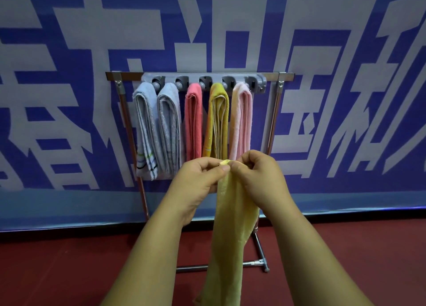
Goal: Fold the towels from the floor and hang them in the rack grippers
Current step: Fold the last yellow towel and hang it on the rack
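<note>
Hands: left hand [198, 179] | right hand [258, 176] | both pinched shut on yellow towel [232, 225] top edge

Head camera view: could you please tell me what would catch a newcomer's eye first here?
Most striking is the row of five folded towels hanging from the grey rack grippers at centre: light blue, grey, coral, mustard and pale pink. In front, the left hand and right hand pinch the top of a pale yellow towel that hangs down. Behind is a blue banner with large white characters.
</note>
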A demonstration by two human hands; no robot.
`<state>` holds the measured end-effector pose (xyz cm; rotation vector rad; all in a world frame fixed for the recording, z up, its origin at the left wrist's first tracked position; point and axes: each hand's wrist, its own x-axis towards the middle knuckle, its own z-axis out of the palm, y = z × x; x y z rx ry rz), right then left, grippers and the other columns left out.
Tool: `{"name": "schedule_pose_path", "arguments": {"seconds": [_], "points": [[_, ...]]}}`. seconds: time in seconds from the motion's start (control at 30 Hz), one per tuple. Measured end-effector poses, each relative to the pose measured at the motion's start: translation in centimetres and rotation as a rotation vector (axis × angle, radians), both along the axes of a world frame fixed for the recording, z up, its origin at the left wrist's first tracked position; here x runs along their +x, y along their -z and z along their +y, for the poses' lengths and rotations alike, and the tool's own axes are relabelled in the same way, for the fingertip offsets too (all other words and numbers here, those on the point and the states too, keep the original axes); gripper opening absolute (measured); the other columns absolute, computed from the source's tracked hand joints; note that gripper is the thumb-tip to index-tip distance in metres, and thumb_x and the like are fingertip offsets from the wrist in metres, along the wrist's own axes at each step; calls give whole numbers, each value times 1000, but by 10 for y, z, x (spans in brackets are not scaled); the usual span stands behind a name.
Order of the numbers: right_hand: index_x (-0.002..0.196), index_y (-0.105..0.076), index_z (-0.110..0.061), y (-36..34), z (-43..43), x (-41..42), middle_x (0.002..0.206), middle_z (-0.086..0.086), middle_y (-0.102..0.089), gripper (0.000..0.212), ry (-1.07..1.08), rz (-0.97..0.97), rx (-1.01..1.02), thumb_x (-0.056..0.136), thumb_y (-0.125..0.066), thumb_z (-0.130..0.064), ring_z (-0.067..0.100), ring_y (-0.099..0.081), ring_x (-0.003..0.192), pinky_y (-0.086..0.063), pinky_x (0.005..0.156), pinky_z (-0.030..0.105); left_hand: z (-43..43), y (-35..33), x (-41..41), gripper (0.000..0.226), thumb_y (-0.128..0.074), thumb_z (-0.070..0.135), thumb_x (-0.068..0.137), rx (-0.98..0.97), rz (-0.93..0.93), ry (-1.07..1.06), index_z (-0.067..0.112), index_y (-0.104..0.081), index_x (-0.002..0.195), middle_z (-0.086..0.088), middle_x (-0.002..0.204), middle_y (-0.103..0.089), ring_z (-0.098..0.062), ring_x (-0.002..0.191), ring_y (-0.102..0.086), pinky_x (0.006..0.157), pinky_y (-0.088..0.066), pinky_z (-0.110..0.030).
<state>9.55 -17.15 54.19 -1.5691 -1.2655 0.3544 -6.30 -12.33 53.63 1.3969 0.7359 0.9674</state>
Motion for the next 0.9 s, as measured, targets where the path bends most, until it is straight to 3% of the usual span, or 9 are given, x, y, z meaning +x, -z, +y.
{"name": "schedule_pose_path", "arguments": {"seconds": [0.17,0.3,0.37,0.5,0.6,0.7,0.77,0.9], "points": [[81,-70,-23,-2,0,0,76,-3,-69,22,-48,24,-7,93,-76,-41,16,-67,77,-58,69,43,8,3,-2,13,-70,12,102,109,62,-82,17,-80,107,-11,98,-82,-29,96,-78,94,-63,-54],[83,-78,-17,-4,-3,5,80,7,-76,25,-228,117,-84,91,-80,-40,22,-73,78,-61,76,51,14,1,-5,13,-69,16,102,156,77,-140,24,-80,104,-7,100,-81,-32,102,-76,97,-61,-58],[85,-80,-14,-2,-5,10,81,10,-77,27,-348,118,-199,89,-82,-41,20,-72,74,-60,75,48,17,1,-7,13,-68,17,103,163,79,-175,25,-78,104,-8,101,-80,-33,102,-76,95,-60,-62],[87,-82,-13,4,-2,19,82,12,-77,37,-447,-49,-414,83,-86,-50,18,-68,74,-57,75,43,20,-1,-10,14,-66,17,104,170,77,-204,25,-77,101,-15,102,-76,-29,93,-72,93,-58,-60],[79,-82,-19,2,1,26,74,0,-68,36,-441,-215,-525,81,-85,-54,17,-62,73,-52,73,38,21,-3,-15,14,-64,15,106,167,74,-202,21,-76,104,-12,97,-75,-22,88,-69,90,-60,-56],[72,-78,-25,-1,7,31,58,-13,-57,34,-377,-381,-610,82,-83,-56,9,-53,65,-43,64,29,26,-6,-22,17,-63,15,107,155,64,-217,23,-77,101,-3,91,-74,-19,83,-68,75,-59,-43],[72,-75,-29,-3,13,32,56,-16,-58,32,-314,-485,-624,84,-80,-59,10,-53,67,-44,68,32,30,-9,-26,18,-63,15,106,154,62,-223,23,-78,101,-3,91,-75,-19,84,-69,77,-59,-41],[88,-76,-28,-11,26,39,83,-5,-66,33,-138,-670,-517,93,-68,-60,21,-60,92,-54,90,48,40,-14,-34,18,-64,14,106,131,85,-230,22,-78,99,-3,93,-76,-18,85,-72,79,-61,-42]]}}
